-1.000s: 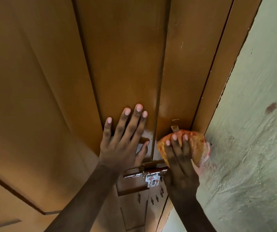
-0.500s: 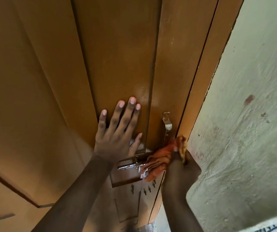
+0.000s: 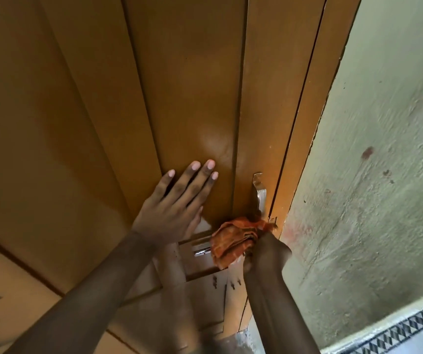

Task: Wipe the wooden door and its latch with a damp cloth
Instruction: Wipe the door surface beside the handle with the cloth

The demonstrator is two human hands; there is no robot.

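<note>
- Forearms reaching up from the bottom edge toward the wooden door (image 3: 192, 98).
- Right hand (image 3: 266, 254) bunched around an orange cloth (image 3: 231, 241), grip clamped on its folds, pressing the wad against the latch (image 3: 201, 252) at the door's edge; only a glint of metal showing left of the cloth.
- Left hand (image 3: 173, 208) spread flat on the panel just left of the latch, grip apart, holding nothing, apparently steadying the door.
- Best done, by judgement: short firm strokes along the bolt, cloth worked into the bracket corners, left palm bracing against swing.
- Metal handle (image 3: 259, 195) standing just above the cloth, likely due next.
- Glossy brown panels beyond, with a pale sheen above the left fingertips.
- Rough greenish wall (image 3: 371, 175) to the right, stained in spots; patterned floor border (image 3: 409, 325) at lower right.
</note>
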